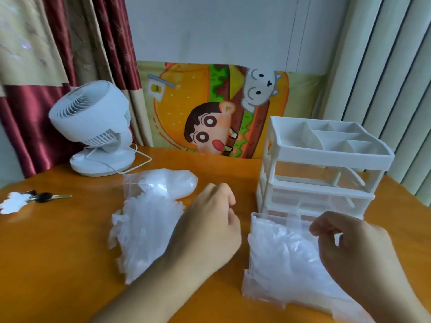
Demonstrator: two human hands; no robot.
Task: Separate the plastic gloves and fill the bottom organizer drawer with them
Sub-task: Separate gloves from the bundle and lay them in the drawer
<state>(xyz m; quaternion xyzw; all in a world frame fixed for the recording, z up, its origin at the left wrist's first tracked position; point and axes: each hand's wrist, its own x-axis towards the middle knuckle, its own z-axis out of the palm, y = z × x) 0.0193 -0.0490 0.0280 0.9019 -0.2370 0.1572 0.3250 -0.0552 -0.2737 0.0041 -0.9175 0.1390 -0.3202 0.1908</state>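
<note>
A heap of clear plastic gloves spills from a clear bag onto the orange table. My left hand hovers at the heap's right edge with its fingers loosely curled and nothing in them. The white organizer stands at the right, its clear bottom drawer pulled out toward me and stuffed with gloves. My right hand is over the drawer, thumb and fingers pinching a thin glove at its back edge.
A white desk fan with its cord stands at the back left. Keys with a white tag lie at the far left. A cartoon cushion leans against the wall behind the table.
</note>
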